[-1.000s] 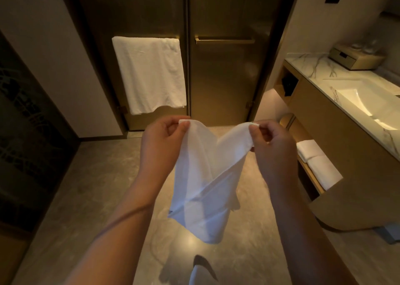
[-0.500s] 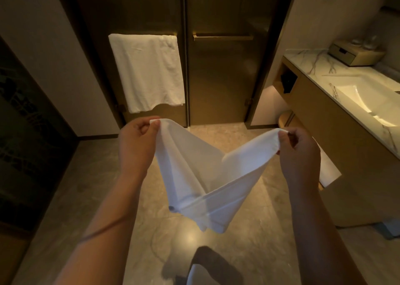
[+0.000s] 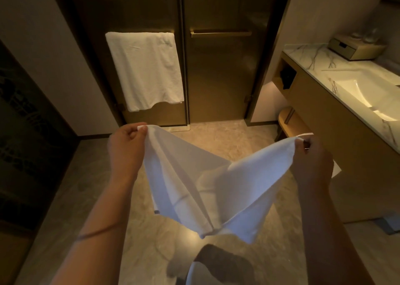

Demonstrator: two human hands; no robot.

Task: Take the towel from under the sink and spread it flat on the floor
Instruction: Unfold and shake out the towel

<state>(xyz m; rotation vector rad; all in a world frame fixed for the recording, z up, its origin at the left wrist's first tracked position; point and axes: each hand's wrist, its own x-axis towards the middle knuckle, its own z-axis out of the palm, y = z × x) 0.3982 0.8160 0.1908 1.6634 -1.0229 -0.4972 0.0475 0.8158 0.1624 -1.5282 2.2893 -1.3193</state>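
A white towel (image 3: 207,189) hangs in the air between my two hands, sagging in a V above the grey stone floor (image 3: 91,193). My left hand (image 3: 126,152) pinches one top corner at the left. My right hand (image 3: 311,163) pinches the other top corner at the right. The towel's middle droops in folds, its lowest point well above the floor. The sink (image 3: 363,94) is set in a marble counter at the right, with the wooden vanity below it.
Another white towel (image 3: 145,70) hangs on a rail on the bronze glass doors (image 3: 218,72) straight ahead. A small box (image 3: 355,48) sits on the counter. A dark panel lines the left wall. My foot (image 3: 201,271) shows at the bottom edge.
My hands have drawn apart, left going left and right going right, so the towel has opened from a narrow bunch into a wide V.
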